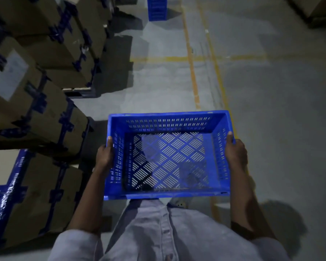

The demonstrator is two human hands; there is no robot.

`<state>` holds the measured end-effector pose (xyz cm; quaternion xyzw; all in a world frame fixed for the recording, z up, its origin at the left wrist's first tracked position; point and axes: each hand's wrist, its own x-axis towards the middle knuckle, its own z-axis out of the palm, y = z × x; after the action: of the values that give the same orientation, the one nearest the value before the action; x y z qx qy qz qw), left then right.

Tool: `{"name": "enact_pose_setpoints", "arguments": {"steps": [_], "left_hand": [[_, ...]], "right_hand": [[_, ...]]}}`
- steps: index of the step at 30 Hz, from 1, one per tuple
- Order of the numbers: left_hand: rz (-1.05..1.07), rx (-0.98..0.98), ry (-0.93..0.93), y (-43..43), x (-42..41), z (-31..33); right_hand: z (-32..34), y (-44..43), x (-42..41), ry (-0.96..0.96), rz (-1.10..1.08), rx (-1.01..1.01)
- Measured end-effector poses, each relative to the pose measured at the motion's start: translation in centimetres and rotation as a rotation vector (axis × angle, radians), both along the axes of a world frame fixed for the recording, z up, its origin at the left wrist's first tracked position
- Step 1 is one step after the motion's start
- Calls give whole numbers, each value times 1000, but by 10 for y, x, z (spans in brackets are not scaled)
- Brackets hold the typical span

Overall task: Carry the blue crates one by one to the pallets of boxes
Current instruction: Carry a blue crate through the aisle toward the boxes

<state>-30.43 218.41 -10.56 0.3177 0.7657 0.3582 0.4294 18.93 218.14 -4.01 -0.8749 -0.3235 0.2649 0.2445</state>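
The blue crate (pixel 167 157) is in the air in front of the person, held about level above the grey concrete floor (pixel 271 95). It is empty and its open side faces up. Through the slotted bottom the floor shows in thin stripes. The left hand (pixel 104 154) is clamped on the left side wall of the crate, with the thumb laid over the rim. The right hand (pixel 236 151) grips the right side wall in the same way, thumb on top of the rim (the other fingers of both hands are hidden behind the walls). The near wall of the crate is just above the person's pale buttoned shirt (pixel 158 232).

To the left of the crate, near but not touching it, stand tall stacks of cardboard boxes (pixel 36 113). They are bound with dark blue tape (pixel 64 127), and one box carries a white label (pixel 9 74). Under a farther stack the edge of a pallet (pixel 83 93) is visible on the floor. Narrow gaps of floor run between the stacks.

Ahead of the crate, yellow lines (pixel 194 80) are painted on the floor: two long ones run away from the person and a third crosses them. Far ahead, at the top of the view, a stack of blue crates (pixel 157 8) stands on the floor, well apart from the carried one. Another brown box (pixel 316 8) shows in the top right corner, but it is too dim to tell more.
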Motion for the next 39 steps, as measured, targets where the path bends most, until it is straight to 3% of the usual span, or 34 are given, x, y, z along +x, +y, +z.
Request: {"name": "enact_pose_setpoints", "arguments": {"steps": [11, 17, 25, 32, 39], "left_hand": [[64, -10, 0, 283, -1, -33], [80, -21, 18, 432, 9, 0], [9, -29, 22, 614, 20, -4], [21, -40, 27, 801, 43, -49], [101, -24, 29, 949, 118, -7]], "right_hand": [[-21, 281, 13, 7, 9, 12], [2, 427, 10, 25, -5, 45], [2, 588, 24, 13, -55, 37], [-25, 764, 69, 55, -43, 31], [-3, 962, 130, 43, -10, 55]]}}
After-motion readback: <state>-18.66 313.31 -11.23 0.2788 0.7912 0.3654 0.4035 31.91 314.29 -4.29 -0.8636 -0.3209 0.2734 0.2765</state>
